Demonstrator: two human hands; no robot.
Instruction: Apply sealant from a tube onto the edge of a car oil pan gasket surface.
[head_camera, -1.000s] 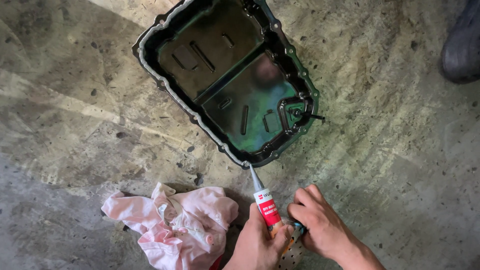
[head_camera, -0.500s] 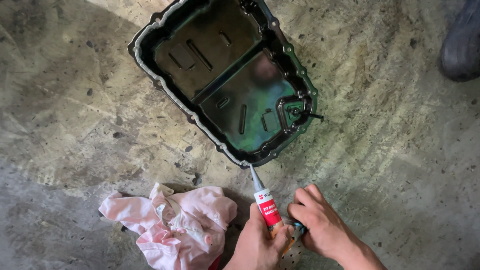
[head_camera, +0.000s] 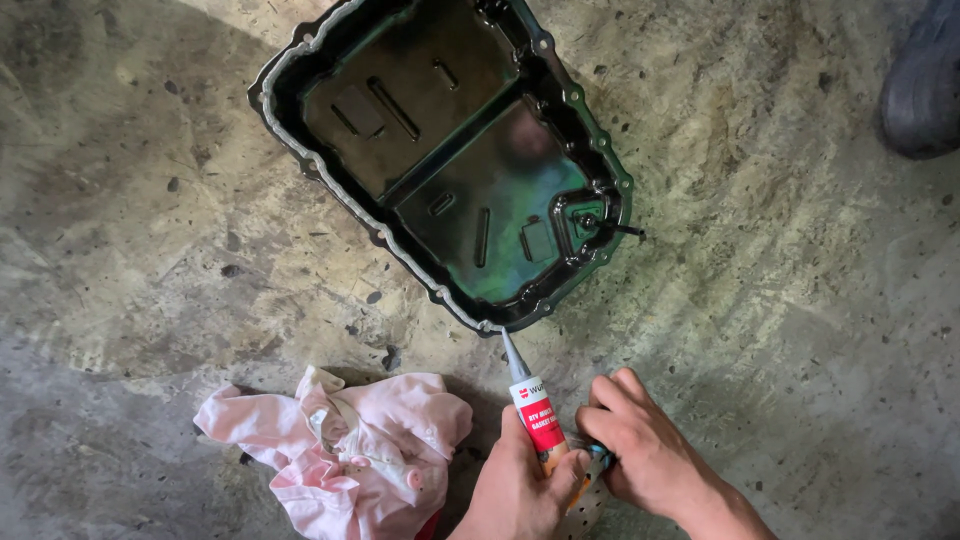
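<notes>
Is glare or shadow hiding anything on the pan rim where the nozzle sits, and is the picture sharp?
Head view: sharp overall; the oil pan floor carries a greenish sheen with a soft blurred reflection, but the rim near the sealant tube nozzle reads clearly; shadow darkens the floor at lower left.

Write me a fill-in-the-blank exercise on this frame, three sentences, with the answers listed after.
1. The nozzle of the sealant tube touches the ____ of the black metal pan at its near corner.
2. The crumpled pink ____ lies on the concrete floor beside the left hand.
3. The right hand grips the ____ end of the tube, by the left hand.

Missing words: rim; cloth; rear
</notes>
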